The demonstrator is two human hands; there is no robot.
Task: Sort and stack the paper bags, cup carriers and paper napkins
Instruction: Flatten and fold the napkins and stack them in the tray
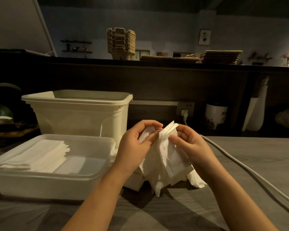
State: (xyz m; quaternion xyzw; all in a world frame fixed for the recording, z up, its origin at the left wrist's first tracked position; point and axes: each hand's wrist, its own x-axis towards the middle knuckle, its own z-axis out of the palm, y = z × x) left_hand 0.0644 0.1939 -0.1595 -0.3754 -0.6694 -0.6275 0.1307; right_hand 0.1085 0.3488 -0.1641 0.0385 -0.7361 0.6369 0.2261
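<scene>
Fingers point(154, 136) of both hands are pinched on a hanging bunch of paper napkins point(163, 160), its long axis vertical, while the napkin tray point(97, 165) lies leftward, nearer the left hand point(137, 145).

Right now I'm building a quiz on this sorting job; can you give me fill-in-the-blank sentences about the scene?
1. Both hands, left hand and right hand, hold loose paper ____.
2. The folded napkin stack lies inside the shallow ____ container.
3. The cup carriers stand stacked on the dark ____ behind.

Missing: napkins; plastic; ledge
</scene>
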